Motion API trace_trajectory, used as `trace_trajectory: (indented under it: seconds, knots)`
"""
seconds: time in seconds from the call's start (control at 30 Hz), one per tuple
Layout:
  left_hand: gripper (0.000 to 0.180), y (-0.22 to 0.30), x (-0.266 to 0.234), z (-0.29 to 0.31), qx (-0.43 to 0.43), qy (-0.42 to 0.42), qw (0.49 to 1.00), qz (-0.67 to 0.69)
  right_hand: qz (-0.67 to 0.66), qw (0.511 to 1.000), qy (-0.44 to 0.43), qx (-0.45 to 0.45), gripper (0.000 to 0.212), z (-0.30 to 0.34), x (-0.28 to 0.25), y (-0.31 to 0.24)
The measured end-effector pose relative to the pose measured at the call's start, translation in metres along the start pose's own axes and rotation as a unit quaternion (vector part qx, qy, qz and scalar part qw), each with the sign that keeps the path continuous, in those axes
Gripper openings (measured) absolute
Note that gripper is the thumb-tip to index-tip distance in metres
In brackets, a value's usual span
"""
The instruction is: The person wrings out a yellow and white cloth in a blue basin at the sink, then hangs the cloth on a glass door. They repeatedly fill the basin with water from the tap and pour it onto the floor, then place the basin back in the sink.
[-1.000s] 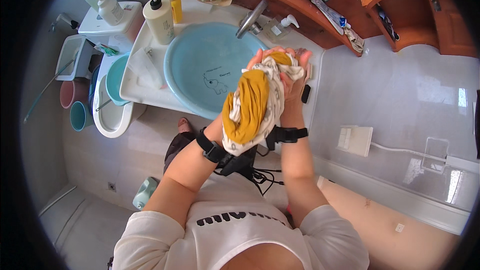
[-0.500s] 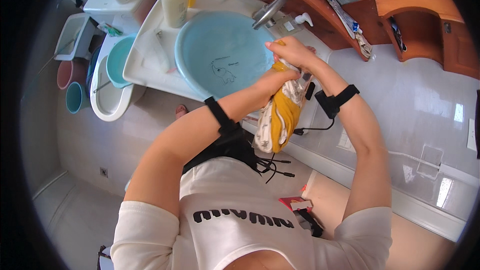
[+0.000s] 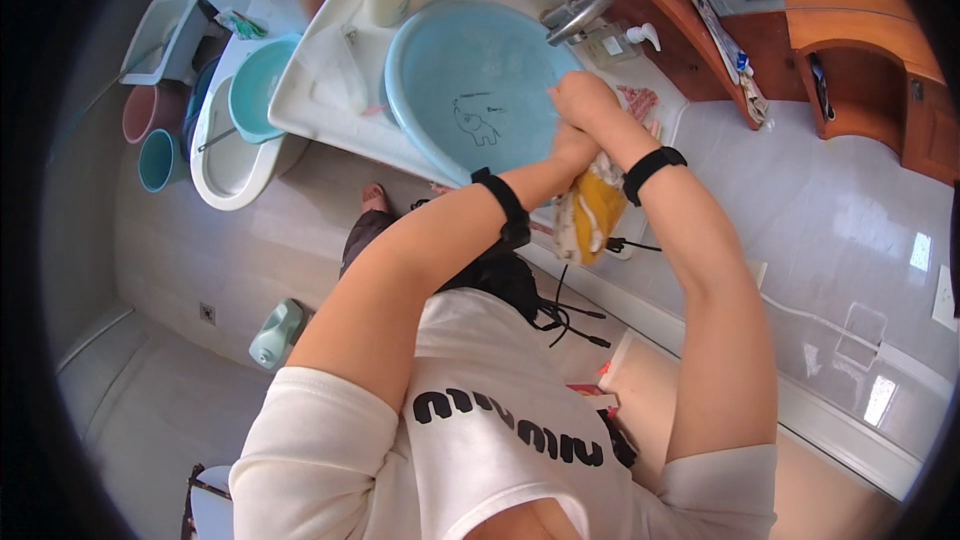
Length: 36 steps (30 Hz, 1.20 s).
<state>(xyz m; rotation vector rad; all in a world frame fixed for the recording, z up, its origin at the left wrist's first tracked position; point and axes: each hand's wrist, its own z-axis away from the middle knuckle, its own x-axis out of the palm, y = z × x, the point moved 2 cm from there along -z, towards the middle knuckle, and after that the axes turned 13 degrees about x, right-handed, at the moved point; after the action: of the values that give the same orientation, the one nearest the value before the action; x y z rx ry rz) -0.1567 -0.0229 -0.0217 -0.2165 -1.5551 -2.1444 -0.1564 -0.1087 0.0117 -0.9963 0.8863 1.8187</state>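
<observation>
While left hand (image 3: 573, 148) and right hand (image 3: 588, 100) clench yellow-white cloth (image 3: 600, 204), bulk juts bodyward.

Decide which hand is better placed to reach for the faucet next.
Probably the right hand: it lies nearer the faucet in the picture. The left hand sits farther back, with the yellow-and-white cloth hanging below it.

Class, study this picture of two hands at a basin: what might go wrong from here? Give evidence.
1. The yellow and white cloth hangs outside the blue basin; if wet, it might drip beyond the rim.
2. The right wrist's black strap is close to the cloth and could get damp.
3. The clear pump bottle stands near the right hand; a wide swing may knock it.
</observation>
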Motion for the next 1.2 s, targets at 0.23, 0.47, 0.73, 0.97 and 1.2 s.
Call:
trace_trajectory:
  seconds: [0.23,0.47,0.73,0.97,1.2]
  knots:
    - [0.05,0.023,-0.015,0.017,-0.011,-0.088,0.989,0.118,-0.196,0.964,-0.168,-0.056,0.072,0.03,-0.049,0.022]
    - [0.069,0.086,-0.017,0.044,-0.236,-0.294,0.811,0.448,-0.876,0.338,-0.337,-0.065,0.083,0.059,-0.016,0.028]
    - [0.05,0.101,0.014,0.042,-0.178,-0.175,0.675,0.694,-0.929,-0.009,-0.176,-0.326,0.067,0.079,-0.027,0.0]
    - [0.033,0.115,0.0,0.059,-0.21,-0.184,0.721,0.635,-0.948,0.299,-0.087,-0.071,0.049,0.08,-0.025,0.031]
    - [0.028,0.128,-0.005,0.072,-0.262,-0.23,0.884,0.311,-0.85,0.456,-0.264,0.007,0.046,0.077,-0.064,0.047]
